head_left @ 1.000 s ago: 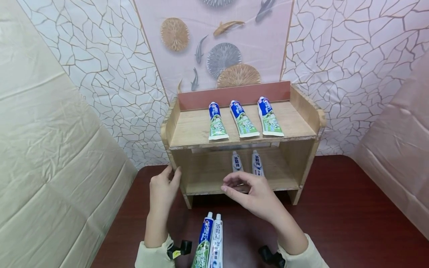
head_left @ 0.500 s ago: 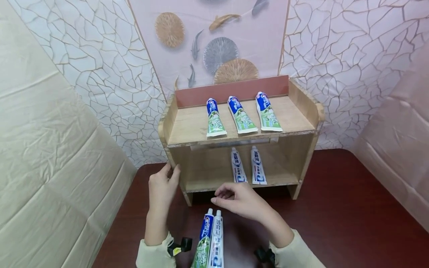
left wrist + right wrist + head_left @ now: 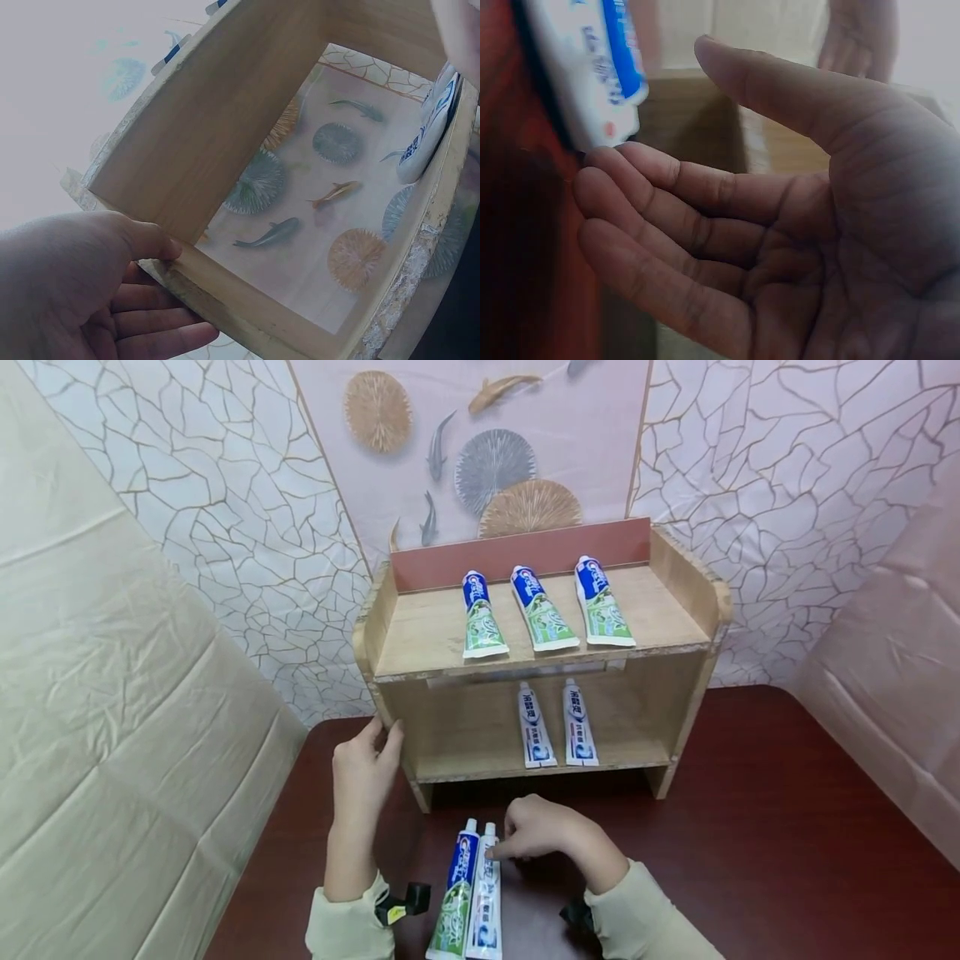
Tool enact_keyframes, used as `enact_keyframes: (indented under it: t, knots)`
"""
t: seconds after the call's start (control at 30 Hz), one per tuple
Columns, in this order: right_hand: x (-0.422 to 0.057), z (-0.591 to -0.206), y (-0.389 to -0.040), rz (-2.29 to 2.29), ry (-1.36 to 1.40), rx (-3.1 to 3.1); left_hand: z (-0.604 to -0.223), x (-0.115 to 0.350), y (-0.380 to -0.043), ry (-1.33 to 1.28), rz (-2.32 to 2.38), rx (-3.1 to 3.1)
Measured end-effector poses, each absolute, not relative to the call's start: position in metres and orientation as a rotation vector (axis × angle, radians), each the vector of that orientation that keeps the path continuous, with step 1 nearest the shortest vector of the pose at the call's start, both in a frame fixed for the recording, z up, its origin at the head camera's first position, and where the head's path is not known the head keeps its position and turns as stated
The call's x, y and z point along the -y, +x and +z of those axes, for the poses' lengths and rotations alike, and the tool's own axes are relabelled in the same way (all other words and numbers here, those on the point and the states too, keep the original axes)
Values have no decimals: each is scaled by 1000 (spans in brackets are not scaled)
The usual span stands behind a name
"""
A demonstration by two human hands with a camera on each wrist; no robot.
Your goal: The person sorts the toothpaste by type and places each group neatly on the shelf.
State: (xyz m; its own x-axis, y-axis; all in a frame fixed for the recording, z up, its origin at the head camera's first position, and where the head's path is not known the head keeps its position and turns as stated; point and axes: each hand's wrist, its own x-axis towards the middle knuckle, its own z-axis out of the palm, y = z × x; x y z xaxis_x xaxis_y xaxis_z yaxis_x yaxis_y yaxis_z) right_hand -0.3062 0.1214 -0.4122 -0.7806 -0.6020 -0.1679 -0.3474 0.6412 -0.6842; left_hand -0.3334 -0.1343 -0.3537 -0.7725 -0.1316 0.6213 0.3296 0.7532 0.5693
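Observation:
My left hand [image 3: 363, 768] holds the left side panel of a small two-tier wooden shelf [image 3: 442, 718]. In the left wrist view its thumb lies on the panel's inner edge and the fingers are outside. My right hand [image 3: 543, 828] is low over the table, at the capped end of a white toothpaste tube [image 3: 486, 897]. The right wrist view shows that hand [image 3: 780, 217] with fingers loosely bent, thumb apart and nothing gripped; whether fingertips touch the tube is unclear. A blue-and-green toothpaste tube [image 3: 454, 893] lies alongside the white one.
Three blue-and-green tubes [image 3: 542, 614] lie on the upper tier. Two white tubes [image 3: 536, 731] are on the lower tier. The shelf stands on a dark red table [image 3: 787, 827], with patterned cloth [image 3: 225, 527] behind and padded panels at both sides.
My right hand has come down and toward me from before the lower tier to the white tube on the table. The left hand stays on the shelf's side.

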Motion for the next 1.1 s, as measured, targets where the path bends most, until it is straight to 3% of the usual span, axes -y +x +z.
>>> enact_keyframes:
  t: [0.37,1.1]
  knots:
    - [-102,-446,-309,-927,-635,-2502,-353,132,-333,-149,-920,2290]
    - [-98,-464,-319,-998,-523,-2542,-354,135,-334,-140,-940,2296]
